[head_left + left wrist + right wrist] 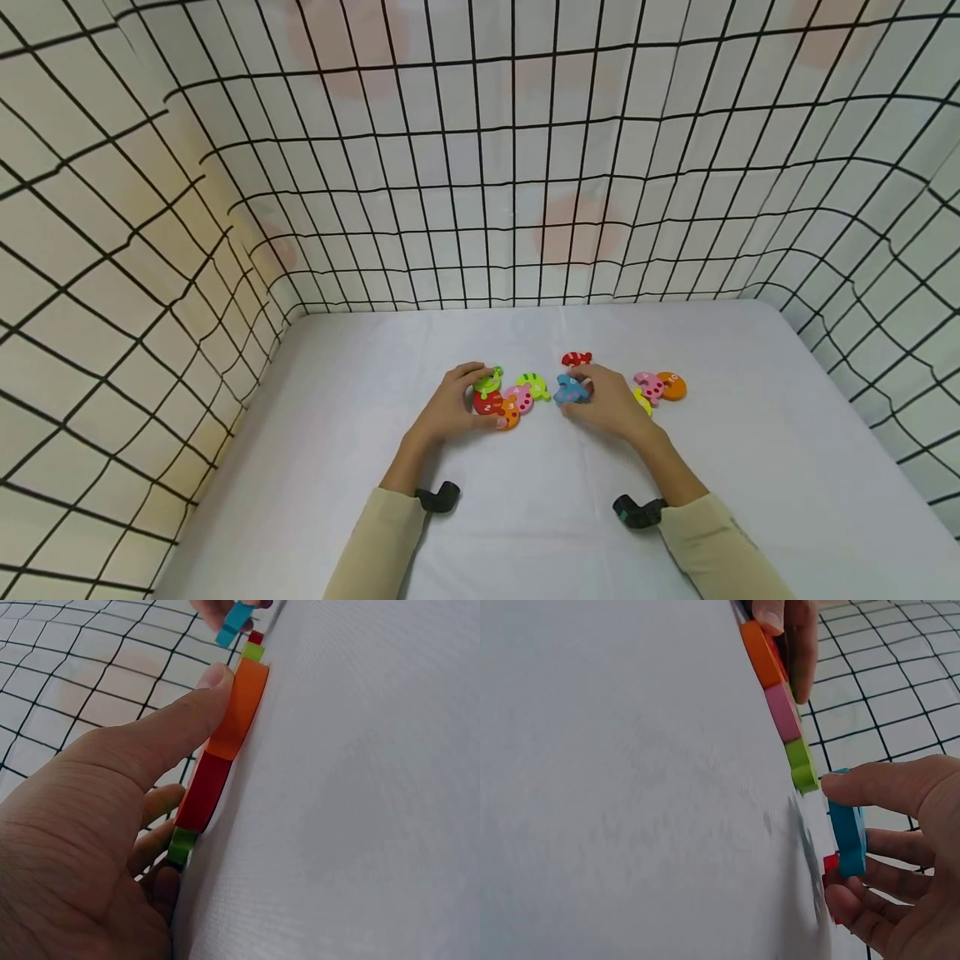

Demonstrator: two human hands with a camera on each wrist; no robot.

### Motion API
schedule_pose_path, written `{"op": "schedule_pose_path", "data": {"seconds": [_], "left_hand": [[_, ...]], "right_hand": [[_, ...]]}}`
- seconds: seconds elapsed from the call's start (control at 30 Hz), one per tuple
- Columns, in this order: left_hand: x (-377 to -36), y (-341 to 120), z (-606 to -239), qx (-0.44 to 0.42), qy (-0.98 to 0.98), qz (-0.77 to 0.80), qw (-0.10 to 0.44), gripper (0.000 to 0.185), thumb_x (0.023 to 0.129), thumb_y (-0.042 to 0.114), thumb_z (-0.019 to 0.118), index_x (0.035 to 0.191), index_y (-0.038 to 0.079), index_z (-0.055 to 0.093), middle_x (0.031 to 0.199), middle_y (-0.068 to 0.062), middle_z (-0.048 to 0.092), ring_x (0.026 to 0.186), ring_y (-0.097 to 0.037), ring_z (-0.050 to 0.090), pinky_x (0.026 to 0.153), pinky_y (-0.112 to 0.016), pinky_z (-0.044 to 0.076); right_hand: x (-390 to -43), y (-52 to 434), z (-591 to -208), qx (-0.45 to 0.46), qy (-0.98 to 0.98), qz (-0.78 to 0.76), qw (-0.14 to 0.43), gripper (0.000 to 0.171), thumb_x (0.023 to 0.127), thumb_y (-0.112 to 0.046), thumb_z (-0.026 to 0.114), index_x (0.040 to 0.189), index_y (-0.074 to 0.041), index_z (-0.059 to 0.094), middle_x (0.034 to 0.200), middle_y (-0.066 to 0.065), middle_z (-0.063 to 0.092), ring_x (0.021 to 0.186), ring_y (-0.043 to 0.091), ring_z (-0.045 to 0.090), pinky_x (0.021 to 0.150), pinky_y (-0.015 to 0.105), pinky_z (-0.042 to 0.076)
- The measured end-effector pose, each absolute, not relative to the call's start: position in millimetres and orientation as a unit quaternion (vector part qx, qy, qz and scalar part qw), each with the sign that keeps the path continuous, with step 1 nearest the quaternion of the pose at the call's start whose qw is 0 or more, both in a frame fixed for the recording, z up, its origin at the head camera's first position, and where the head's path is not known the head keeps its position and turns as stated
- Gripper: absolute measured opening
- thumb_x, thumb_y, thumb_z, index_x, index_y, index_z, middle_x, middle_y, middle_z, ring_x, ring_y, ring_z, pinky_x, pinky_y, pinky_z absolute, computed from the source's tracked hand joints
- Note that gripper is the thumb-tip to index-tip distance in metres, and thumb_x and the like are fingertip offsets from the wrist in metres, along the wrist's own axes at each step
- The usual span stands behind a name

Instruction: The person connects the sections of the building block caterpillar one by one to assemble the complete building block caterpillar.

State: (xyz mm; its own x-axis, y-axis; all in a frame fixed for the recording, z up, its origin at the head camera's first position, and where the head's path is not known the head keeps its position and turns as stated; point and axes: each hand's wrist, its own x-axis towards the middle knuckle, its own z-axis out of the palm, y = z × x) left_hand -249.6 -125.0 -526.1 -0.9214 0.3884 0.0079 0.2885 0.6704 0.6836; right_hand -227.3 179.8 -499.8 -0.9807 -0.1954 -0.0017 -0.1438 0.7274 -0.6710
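Thick, brightly coloured puzzle pieces form a joined chain on the white table: a green piece [487,382], a red one [487,403] marked 2, an orange one [510,412] marked 3, a pink one [519,397] and a striped lime one [533,386]. The left hand [450,407] holds the chain's left end, its thumb [214,694] against the orange piece and its fingers around the green and red side. Between right thumb and fingers, a blue spotted piece [571,391] is pinched by the right hand [611,402]. It is tilted just above the table [667,787], beside the lime piece.
A red striped piece [577,359] lies behind the right hand. To its right are a pink spotted piece [649,387], an orange piece [672,386] marked 10 and a partly hidden yellow piece [642,402]. Black netting [480,179] surrounds the table's back and sides.
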Motion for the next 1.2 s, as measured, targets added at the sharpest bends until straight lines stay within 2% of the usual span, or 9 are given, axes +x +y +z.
{"op": "schedule_pose_path", "data": {"seconds": [0.33,0.7,0.97,1.2], "left_hand": [[-250,-125,-527,0.183,0.914,0.355,0.069,0.086,0.076,0.050,0.088,0.151,0.026,0.053,0.161,-0.001,0.041,0.151,-0.028,0.035,0.120,-0.058,0.036],[-251,-126,-525,0.187,0.911,0.360,0.068,0.085,0.077,0.048,0.088,0.151,0.024,0.054,0.161,-0.002,0.041,0.152,-0.029,0.035,0.121,-0.058,0.035],[-252,-125,-525,0.192,0.909,0.365,0.057,0.085,0.076,0.046,0.089,0.150,0.022,0.055,0.160,-0.005,0.042,0.150,-0.031,0.036,0.120,-0.060,0.036],[-251,-125,-526,0.189,0.909,0.366,0.059,0.085,0.076,0.047,0.089,0.150,0.023,0.054,0.161,-0.003,0.042,0.151,-0.030,0.036,0.120,-0.058,0.036]], "right_hand": [[-230,159,-502,-0.100,0.920,-0.379,0.029,0.052,0.084,-0.029,0.085,0.128,-0.008,0.065,0.112,0.011,0.068,0.093,0.022,0.061,0.082,0.035,0.055],[-229,147,-496,-0.082,0.925,-0.368,0.051,0.053,0.083,-0.032,0.086,0.125,-0.006,0.065,0.114,0.013,0.069,0.099,0.026,0.062,0.085,0.040,0.058],[-230,142,-503,-0.063,0.933,-0.353,0.035,0.053,0.081,-0.031,0.087,0.121,-0.004,0.066,0.104,0.011,0.067,0.093,0.024,0.060,0.078,0.037,0.056],[-229,139,-509,-0.060,0.936,-0.346,0.028,0.053,0.081,-0.030,0.088,0.120,-0.003,0.067,0.105,0.012,0.065,0.094,0.026,0.057,0.082,0.040,0.055]]}}
